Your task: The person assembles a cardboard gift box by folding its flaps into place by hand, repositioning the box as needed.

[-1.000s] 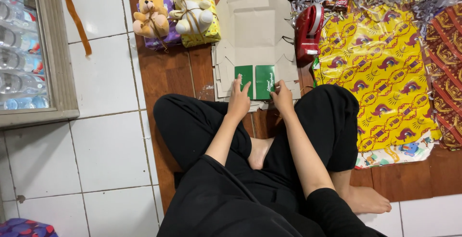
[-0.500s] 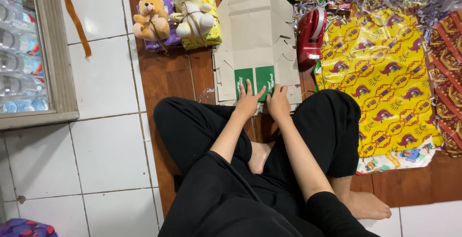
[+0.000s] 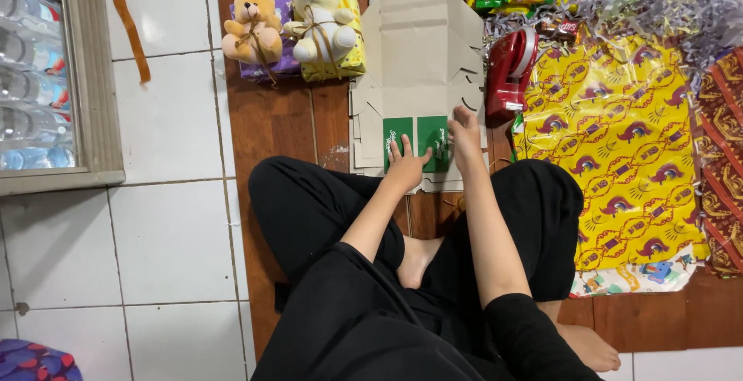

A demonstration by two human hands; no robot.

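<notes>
From the head view, my left hand (image 3: 405, 166) lies flat, fingers spread, on the green flaps (image 3: 418, 138) at the near end of the flattened box (image 3: 422, 48). My right hand (image 3: 466, 135) presses open-palmed just right of them, gripping nothing. A red tape dispenser (image 3: 508, 71) sits right.

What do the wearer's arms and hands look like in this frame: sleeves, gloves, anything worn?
Both hands are bare: no gloves, and no rings, watch or bracelets that I can make out at this size. The left hand and right hand lead into bare forearms. A black fabric sleeve covers the right upper arm to about the elbow; the left arm runs into the same loose black top. No markings show.
</notes>
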